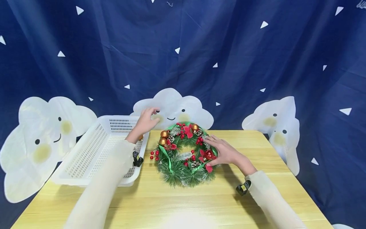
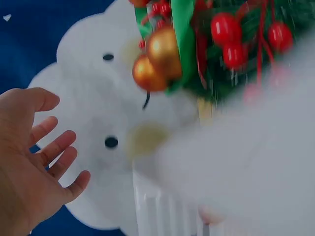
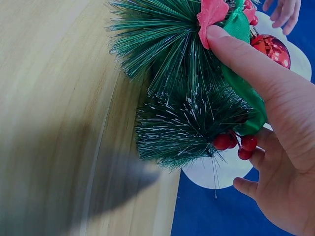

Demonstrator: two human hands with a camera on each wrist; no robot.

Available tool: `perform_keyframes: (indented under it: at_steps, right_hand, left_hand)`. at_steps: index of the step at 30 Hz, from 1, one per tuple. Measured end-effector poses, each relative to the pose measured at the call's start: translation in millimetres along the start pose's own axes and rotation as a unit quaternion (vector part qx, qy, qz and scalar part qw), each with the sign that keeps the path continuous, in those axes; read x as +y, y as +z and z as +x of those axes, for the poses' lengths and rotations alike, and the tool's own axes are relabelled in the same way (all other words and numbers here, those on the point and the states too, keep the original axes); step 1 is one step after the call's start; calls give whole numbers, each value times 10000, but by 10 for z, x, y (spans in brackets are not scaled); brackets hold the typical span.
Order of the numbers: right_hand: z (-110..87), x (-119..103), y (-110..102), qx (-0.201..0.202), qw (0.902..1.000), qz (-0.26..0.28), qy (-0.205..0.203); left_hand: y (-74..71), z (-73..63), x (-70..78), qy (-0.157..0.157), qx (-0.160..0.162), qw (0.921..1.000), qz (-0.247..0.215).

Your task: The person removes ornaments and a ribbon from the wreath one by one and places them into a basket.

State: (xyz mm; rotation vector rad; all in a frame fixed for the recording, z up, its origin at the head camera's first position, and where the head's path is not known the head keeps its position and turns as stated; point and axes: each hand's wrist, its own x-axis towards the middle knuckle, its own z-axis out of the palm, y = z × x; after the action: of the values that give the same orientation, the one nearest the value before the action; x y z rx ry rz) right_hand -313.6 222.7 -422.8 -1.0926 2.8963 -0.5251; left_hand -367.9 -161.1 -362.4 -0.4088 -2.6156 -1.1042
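Note:
A green Christmas wreath [image 1: 183, 173] lies on the wooden table, trimmed with gold balls [image 1: 164, 138], red berries, red flowers, pine cones and green ribbon. My right hand [image 1: 224, 151] holds its right side; in the right wrist view the thumb [image 3: 241, 54] lies on a red petal [image 3: 209, 19] while the other fingers curl about the outer edge. Raised over the right rim of the white basket, to the left of the wreath, my left hand [image 1: 145, 121] holds nothing. Its fingers [image 2: 56, 147] are spread and loosely bent in the left wrist view.
The white perforated plastic basket [image 1: 75, 146] stands on the left of the table [image 1: 160, 206]. A small orange-gold item [image 1: 140, 137] shows inside it, partly hidden by my left forearm. Behind the table hangs a dark blue curtain [image 1: 200, 38] with white clouds and triangles.

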Motion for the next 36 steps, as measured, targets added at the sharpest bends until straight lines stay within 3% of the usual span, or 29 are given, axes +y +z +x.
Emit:
perform_keyframes:
  at_steps: [8, 14, 18, 23, 36]
  right_hand:
    - [1, -4, 2, 25, 10000, 5, -8]
    - [-7, -5, -2, 57, 10000, 1, -12]
    - [-10, -11, 3, 34, 10000, 11, -3]
    - [-12, -15, 11, 13, 10000, 4, 43]
    - [-8, -21, 8, 17, 10000, -48, -26]
  left_hand:
    - [250, -48, 155, -14, -717, 9972, 232]
    - [395, -123, 201, -226, -1055, 9897, 943]
    - [478, -174, 170, -303, -1113, 9848, 1297]
    - [533, -241, 117, -153, -1205, 9806, 1536]
    - [537, -309, 79, -79, -1123, 9754, 1893]
